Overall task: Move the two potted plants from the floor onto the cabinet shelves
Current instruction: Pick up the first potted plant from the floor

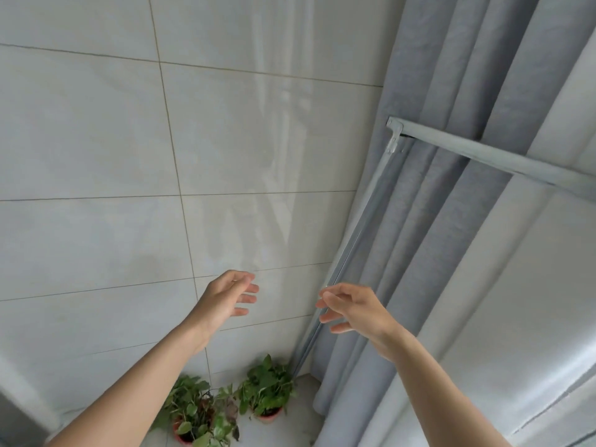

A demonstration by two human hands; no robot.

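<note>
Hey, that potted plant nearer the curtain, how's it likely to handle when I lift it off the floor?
The potted plant probably lifts easily, since its pot looks small. Its leafy stems spread wider than the pot, so it may tip or sway. Leaves would likely flop, so grip the pot itself.

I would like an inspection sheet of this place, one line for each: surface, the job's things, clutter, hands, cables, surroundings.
Surface: pale floor at the foot of the tiled wall; only a small patch shows.
Job's things: two potted plants, the nearer plant and the farther plant, both on the floor in reddish pots, close beside each other, leaves nearly touching. No cabinet in view.
Clutter: nothing seen.
Hands: left hand and right hand both open, empty, palms facing each other, raised well above the plants.
Cables: nothing seen.
Surroundings: grey curtain at the right, hanging down to the floor beside the farther plant; a pale metal bar crosses in front of it.
</note>
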